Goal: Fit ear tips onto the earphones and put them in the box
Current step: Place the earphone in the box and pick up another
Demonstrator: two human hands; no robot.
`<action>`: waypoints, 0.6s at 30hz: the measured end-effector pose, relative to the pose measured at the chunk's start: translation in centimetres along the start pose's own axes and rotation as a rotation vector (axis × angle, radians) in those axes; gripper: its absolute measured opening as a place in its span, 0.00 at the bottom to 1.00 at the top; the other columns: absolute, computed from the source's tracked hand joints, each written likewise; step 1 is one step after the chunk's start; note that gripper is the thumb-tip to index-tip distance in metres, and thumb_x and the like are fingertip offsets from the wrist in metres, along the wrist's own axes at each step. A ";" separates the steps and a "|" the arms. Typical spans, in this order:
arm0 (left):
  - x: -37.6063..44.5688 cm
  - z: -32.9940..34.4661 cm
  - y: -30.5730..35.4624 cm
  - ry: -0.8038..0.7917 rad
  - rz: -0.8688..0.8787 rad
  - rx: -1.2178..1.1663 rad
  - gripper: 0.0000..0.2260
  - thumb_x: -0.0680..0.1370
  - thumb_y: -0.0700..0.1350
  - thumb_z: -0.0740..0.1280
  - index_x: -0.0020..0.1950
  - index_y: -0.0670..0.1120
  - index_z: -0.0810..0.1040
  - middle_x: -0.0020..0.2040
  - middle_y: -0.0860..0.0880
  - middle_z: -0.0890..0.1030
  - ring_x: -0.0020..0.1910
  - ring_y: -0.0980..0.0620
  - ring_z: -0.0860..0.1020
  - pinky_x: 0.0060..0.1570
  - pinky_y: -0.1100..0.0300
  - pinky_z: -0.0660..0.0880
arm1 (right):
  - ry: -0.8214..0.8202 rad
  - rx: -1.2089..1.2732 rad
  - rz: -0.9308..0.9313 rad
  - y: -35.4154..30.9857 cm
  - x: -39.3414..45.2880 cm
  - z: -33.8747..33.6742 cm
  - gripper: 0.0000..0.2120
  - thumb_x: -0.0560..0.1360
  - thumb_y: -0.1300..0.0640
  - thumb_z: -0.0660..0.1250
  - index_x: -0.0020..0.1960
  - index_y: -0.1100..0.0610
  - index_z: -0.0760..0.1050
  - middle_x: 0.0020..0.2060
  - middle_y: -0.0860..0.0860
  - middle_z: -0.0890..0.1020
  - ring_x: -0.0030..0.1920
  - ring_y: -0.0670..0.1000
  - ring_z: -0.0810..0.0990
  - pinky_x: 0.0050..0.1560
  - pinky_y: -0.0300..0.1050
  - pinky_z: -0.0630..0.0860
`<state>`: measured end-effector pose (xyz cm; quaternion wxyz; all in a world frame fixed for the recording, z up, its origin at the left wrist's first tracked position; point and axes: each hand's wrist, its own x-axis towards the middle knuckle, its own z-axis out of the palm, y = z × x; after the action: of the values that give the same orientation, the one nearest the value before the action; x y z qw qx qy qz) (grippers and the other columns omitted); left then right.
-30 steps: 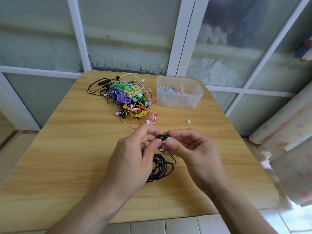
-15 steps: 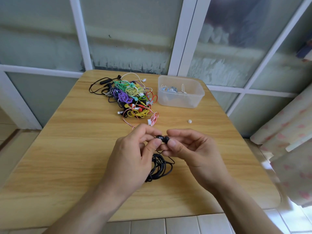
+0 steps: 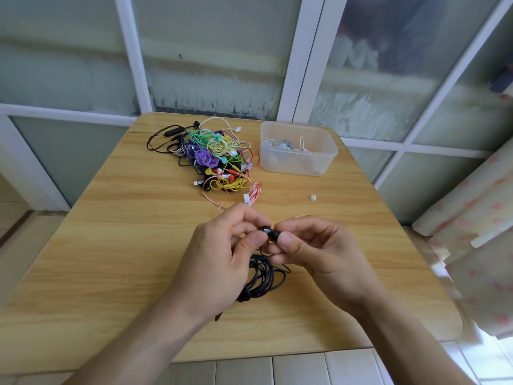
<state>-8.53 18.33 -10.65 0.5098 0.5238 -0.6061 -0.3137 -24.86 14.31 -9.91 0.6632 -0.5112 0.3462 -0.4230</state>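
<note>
Step in hand, ear tip fitting: your left hand pinches the black earbud; your right hand pinches the black ear tip at its 3 o'clock. Push straight on, squarely.

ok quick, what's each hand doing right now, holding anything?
Left hand: fingers pinching the black earbud.
Right hand: fingers pinching the same earbud from the other side.

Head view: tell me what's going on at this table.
A person is working on a black earbud, pinched between the left hand and right hand above the table; its black cord hangs coiled below. It looks like an ear tip is being fitted. A pile of coloured earphones waits behind, beside a clear box holding a few sets. One loose white tip lies nearby.
</note>
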 end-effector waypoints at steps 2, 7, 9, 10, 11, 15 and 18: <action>0.0 0.0 0.1 -0.006 -0.001 0.004 0.10 0.77 0.32 0.65 0.47 0.47 0.77 0.36 0.52 0.83 0.27 0.62 0.77 0.30 0.71 0.71 | -0.023 -0.001 -0.001 0.1 0.0 0.0 0.08 0.63 0.59 0.74 0.42 0.57 0.85 0.36 0.60 0.84 0.36 0.54 0.84 0.40 0.42 0.81; 0.0 0.0 0.4 -0.013 -0.063 -0.050 0.11 0.77 0.31 0.64 0.45 0.48 0.76 0.32 0.51 0.81 0.26 0.59 0.76 0.28 0.70 0.71 | -0.098 0.027 0.004 0.3 -0.1 -0.1 0.10 0.63 0.54 0.77 0.43 0.56 0.85 0.34 0.58 0.84 0.37 0.52 0.84 0.40 0.40 0.80; 0.0 -0.1 0.4 -0.023 -0.086 -0.084 0.12 0.77 0.31 0.64 0.44 0.48 0.76 0.32 0.49 0.81 0.26 0.58 0.76 0.27 0.70 0.71 | -0.116 0.053 0.026 0.3 -0.1 -0.1 0.12 0.62 0.52 0.79 0.43 0.56 0.85 0.34 0.58 0.84 0.37 0.52 0.84 0.40 0.39 0.80; 0.0 -0.1 0.5 -0.028 -0.094 -0.097 0.11 0.77 0.31 0.64 0.44 0.47 0.76 0.32 0.49 0.81 0.27 0.57 0.76 0.27 0.70 0.70 | -0.120 0.066 0.039 0.4 -0.1 -0.1 0.13 0.62 0.52 0.79 0.43 0.57 0.85 0.34 0.59 0.84 0.38 0.52 0.84 0.40 0.39 0.80; 0.0 -0.1 0.5 -0.032 -0.099 -0.106 0.11 0.77 0.30 0.64 0.44 0.47 0.76 0.32 0.48 0.81 0.27 0.57 0.77 0.28 0.69 0.71 | -0.119 0.075 0.052 0.4 -0.1 -0.1 0.13 0.62 0.52 0.79 0.43 0.57 0.85 0.34 0.59 0.84 0.38 0.52 0.84 0.39 0.39 0.80; 0.0 -0.1 0.5 -0.032 -0.110 -0.132 0.12 0.77 0.30 0.63 0.44 0.47 0.76 0.32 0.48 0.82 0.30 0.56 0.79 0.33 0.66 0.74 | -0.101 0.111 0.110 0.4 -0.1 0.4 0.08 0.62 0.56 0.74 0.41 0.56 0.86 0.34 0.58 0.83 0.34 0.48 0.83 0.35 0.36 0.79; 0.0 0.0 0.4 -0.027 -0.119 -0.163 0.12 0.77 0.29 0.63 0.44 0.46 0.76 0.32 0.47 0.82 0.31 0.54 0.80 0.34 0.64 0.76 | -0.096 0.121 0.117 0.4 0.1 0.6 0.08 0.63 0.57 0.73 0.41 0.56 0.86 0.33 0.58 0.83 0.33 0.48 0.82 0.33 0.35 0.78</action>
<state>-8.62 18.40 -10.23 0.5230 0.5114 -0.5533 -0.3985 -24.19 14.54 -10.18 0.7323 -0.4688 0.3170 -0.3787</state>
